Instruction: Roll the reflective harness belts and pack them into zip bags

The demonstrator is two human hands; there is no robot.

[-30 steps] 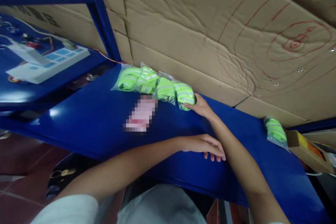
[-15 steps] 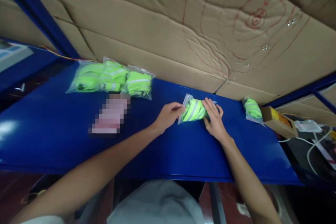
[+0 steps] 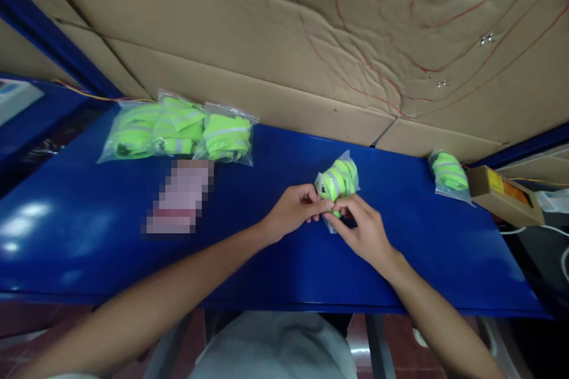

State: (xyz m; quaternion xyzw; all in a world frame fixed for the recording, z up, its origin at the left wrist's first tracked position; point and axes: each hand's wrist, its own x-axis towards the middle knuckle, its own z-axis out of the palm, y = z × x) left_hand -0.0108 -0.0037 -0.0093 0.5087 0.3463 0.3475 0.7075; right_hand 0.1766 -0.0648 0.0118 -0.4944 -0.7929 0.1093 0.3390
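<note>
A clear plastic bag with a neon-green reflective band (image 3: 338, 179) stands tilted on the blue table (image 3: 275, 260) at centre. My left hand (image 3: 296, 210) pinches the bag's near edge from the left. Pinching the same edge from the right is my right hand (image 3: 362, 231), fingers curled. The two hands' fingertips meet at the bag's opening. Three more bagged green bands (image 3: 178, 130) lie in a row at the table's back left.
Another bagged green band (image 3: 450, 173) lies at the back right, beside a small cardboard box (image 3: 502, 195). A pink blurred item (image 3: 180, 196) lies left of centre. Cardboard sheets (image 3: 284, 41) line the wall behind. Cables show at far right.
One bag left the back-left row and came to the table's centre. Both hands closed on its near edge and tipped it upright. The camera view swung right.
</note>
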